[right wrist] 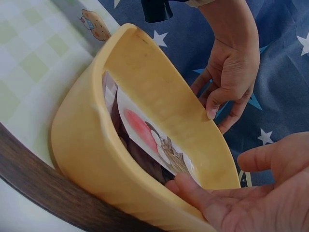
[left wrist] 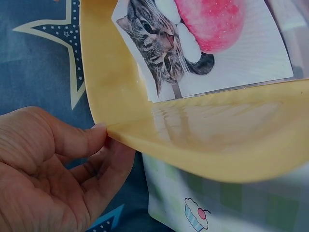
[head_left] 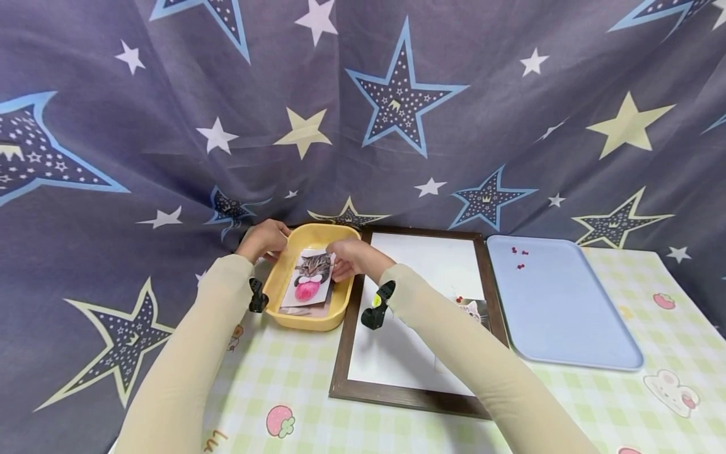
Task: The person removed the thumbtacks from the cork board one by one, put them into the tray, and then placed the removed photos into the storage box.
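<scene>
A yellow plastic basin (head_left: 311, 323) stands at the back left of the table, holding a small stack of photo cards. The top cat photo (head_left: 311, 268) shows a tabby with a pink round shape under its chin. My left hand (head_left: 265, 239) pinches the basin's far left rim between thumb and fingers, seen closely in the left wrist view. Over the basin's right rim reaches my right hand (head_left: 353, 257), its fingers right at the photo's edge. In the right wrist view the right thumb (right wrist: 258, 158) stands apart from the fingers.
Right of the basin lies a brown-framed white board (head_left: 416, 398), with another cat photo (head_left: 473, 309) and a red pushpin on it. Farther right is a pale blue tray (head_left: 567, 302) bearing several red pushpins (head_left: 520, 266). A star-patterned dark curtain (head_left: 397, 176) hangs behind the table.
</scene>
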